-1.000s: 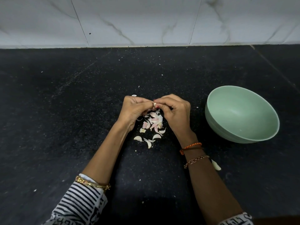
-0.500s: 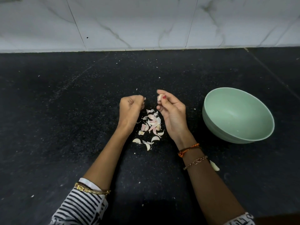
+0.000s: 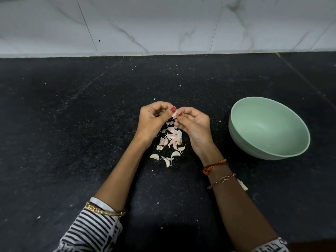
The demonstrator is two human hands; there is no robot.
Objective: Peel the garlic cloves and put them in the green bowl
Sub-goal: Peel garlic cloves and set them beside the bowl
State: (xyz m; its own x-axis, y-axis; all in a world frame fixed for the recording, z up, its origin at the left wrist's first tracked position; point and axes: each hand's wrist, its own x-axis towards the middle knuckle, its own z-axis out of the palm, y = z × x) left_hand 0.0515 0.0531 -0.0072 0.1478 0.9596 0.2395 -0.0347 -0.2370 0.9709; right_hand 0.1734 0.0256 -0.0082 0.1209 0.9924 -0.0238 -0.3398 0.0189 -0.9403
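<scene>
Big black speckled stone tabletop [image 3: 72, 142] under everything, white marble-look wall tiles [image 3: 163, 24] along the back. Round pale green bowl [image 3: 269, 128] sitting off to the right, well apart from the action, tipped a bit toward the camera. Left hand [image 3: 152, 120] and right hand [image 3: 194, 126] brought together above the middle, fingers curled, both grips pinching one small white garlic clove [image 3: 174, 115] between red-nailed fingertips. Loose heap of pinkish-white garlic skins and bits [image 3: 171, 140] right below on the stone. One stray white clove [image 3: 243, 185] near the right forearm, partly hidden.
</scene>
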